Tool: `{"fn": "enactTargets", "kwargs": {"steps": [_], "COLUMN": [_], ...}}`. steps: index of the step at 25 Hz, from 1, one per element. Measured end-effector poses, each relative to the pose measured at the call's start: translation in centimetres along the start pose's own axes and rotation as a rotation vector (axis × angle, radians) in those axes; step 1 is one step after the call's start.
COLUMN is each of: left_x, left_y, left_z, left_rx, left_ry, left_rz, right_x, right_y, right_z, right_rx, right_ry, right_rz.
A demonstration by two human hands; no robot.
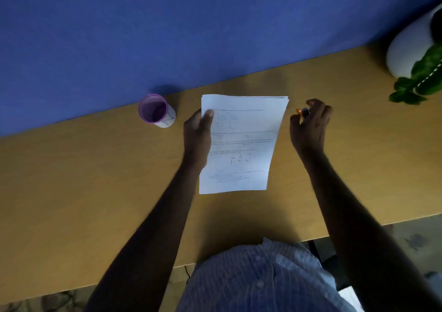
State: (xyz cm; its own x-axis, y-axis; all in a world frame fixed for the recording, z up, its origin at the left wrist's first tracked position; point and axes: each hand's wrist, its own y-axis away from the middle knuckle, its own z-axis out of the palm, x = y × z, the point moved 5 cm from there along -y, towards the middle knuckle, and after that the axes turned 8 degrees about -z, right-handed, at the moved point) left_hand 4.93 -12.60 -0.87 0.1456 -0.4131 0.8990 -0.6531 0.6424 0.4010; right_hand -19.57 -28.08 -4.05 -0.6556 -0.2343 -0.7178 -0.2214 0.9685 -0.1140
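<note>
My left hand [197,132] grips the papers [241,144] at their left edge, thumb on top, over the middle of the desk [95,180]; my right hand [311,125], just right of them, curls round a small orange-tipped item [302,112], kind unclear; a purple cup [156,111] stands farther left, by the blue wall [167,36].

Wooden table [83,192] stretching across, purple cup [156,111] standing near its far edge, white pot [406,48] sitting at its right end.
</note>
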Motion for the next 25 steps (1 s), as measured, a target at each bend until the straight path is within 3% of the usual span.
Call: {"fn": "enactTargets", "kwargs": {"steps": [4,9,12,13,15,17,19,22,25], "left_x": [0.2,0.2,0.4,0.5,0.3,-0.3,-1.1,-2.5,-3.5], "left_y": [0.3,0.4,0.1,-0.1,-0.5,-1.0,-1.0,-0.7,0.0], "left_z": [-0.9,-1.4,-1.6,-1.7,-1.9,-2.0,-2.1,-2.2,-2.1], "left_rx": [-0.004,-0.003,0.026,0.046,0.062,0.047,0.058,0.112,0.045], "left_ry": [0.050,0.145,0.324,0.417,0.593,0.721,0.780,0.822,0.904], "left_rz": [0.000,-0.074,-0.155,-0.187,-0.242,-0.288,-0.336,-0.367,-0.340], "right_x": [5.6,7.3,6.1,5.5,4.8,2.6,0.9,-2.4,-4.5], "right_y": [3.8,4.9,4.8,4.8,5.4,7.1,8.4,8.5,7.1], "right_z": [2.3,2.5,1.7,1.4,0.8,1.2,0.8,-0.1,-0.5], "right_rx": [-0.197,-0.259,-0.251,-0.194,-0.101,-0.199,-0.267,-0.356,-0.395], "right_ry": [0.165,0.220,0.181,0.079,-0.439,-1.100,-1.370,-1.428,-1.110], "right_rz": [0.140,0.266,0.280,0.262,0.421,0.724,0.880,0.690,0.307]}}
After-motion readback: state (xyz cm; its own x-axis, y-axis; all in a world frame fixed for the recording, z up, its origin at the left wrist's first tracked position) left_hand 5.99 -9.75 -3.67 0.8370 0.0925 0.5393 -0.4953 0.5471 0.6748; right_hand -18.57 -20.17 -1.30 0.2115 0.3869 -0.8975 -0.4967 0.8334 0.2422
